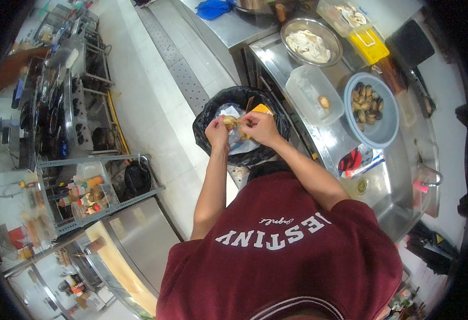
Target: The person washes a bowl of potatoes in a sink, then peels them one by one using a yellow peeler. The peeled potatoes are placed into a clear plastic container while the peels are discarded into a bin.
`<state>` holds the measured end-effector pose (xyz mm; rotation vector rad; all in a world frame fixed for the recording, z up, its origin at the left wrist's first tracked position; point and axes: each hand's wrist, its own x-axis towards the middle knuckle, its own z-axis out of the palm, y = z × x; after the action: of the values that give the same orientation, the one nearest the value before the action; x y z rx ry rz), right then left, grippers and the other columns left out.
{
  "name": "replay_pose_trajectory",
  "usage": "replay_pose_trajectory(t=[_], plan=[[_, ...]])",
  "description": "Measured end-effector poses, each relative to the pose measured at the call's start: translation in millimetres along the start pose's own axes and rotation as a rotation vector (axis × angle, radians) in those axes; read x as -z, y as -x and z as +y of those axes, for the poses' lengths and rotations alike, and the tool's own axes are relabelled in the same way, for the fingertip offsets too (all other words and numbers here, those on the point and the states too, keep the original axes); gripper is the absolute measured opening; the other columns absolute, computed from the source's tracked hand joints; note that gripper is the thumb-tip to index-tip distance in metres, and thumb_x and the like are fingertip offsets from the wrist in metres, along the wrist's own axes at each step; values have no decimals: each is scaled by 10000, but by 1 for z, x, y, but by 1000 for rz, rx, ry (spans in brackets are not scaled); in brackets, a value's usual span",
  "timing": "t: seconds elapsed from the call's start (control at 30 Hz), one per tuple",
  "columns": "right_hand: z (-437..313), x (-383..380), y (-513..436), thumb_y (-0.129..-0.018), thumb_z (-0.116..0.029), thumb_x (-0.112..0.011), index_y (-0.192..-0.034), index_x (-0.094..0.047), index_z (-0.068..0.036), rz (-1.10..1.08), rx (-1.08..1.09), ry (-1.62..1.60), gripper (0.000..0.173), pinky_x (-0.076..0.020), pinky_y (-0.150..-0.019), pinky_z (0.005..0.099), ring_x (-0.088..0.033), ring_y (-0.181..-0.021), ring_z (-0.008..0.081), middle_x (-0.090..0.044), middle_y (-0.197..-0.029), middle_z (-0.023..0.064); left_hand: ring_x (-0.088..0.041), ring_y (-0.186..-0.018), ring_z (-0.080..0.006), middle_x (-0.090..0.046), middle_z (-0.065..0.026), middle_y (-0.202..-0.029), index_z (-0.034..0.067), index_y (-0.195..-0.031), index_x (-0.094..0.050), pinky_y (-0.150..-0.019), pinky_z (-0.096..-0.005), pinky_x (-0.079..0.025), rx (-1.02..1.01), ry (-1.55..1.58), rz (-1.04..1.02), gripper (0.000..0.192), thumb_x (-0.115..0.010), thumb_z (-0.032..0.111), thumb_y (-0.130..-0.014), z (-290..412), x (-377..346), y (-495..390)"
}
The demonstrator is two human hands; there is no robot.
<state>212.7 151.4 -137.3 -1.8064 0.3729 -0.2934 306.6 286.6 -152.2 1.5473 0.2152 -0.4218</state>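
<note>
A pale yellow-brown shellfish, looking like a shucked abalone point(229, 121), is pinched in the fingers of my left hand point(217, 133). My right hand point(261, 127) has its fingertips closed on a thin, soft strand at the abalone's right side. Both hands are over a bin lined with a black plastic bag point(204, 138), which holds clear plastic wrapping and a yellow-orange piece. On the steel counter to the right, a translucent plastic tub point(304, 94) has a single abalone point(323, 102) in it. Beside that tub, a blue-grey basin point(374, 134) contains several more dark-edged abalone point(365, 105).
A steel bowl point(336, 50) with soft white contents stands farther along the counter point(326, 140), near a yellow container point(369, 44). Close by my right arm is a sink point(390, 192). Stoves point(78, 108) and a bottle rack point(88, 192) line the left, across the tiled floor point(138, 100).
</note>
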Motion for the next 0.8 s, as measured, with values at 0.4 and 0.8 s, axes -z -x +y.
replay_pose_trajectory(t=[0.4,0.8], plan=[[-11,-1,0,-880,-260,-681,-1187,-665,-98,-41,333,303,347,-520,-828,396,-650,-953,318,-660,-1064,142,-683,-822,-171,-689,-119,-961,-46,-1146,-602,-690,-285,-579,-219,-97,-61,262,-545,171,-1011,20,29,-2],[-15,-1,0,-898,-191,-632,-900,-615,-27,-102,488,190,165,-474,-741,455,-595,-837,369,-570,-877,154,-667,-782,-132,-699,-99,-939,-46,-1124,-646,-663,-253,-567,-145,-92,-214,226,-586,124,-987,16,21,13]])
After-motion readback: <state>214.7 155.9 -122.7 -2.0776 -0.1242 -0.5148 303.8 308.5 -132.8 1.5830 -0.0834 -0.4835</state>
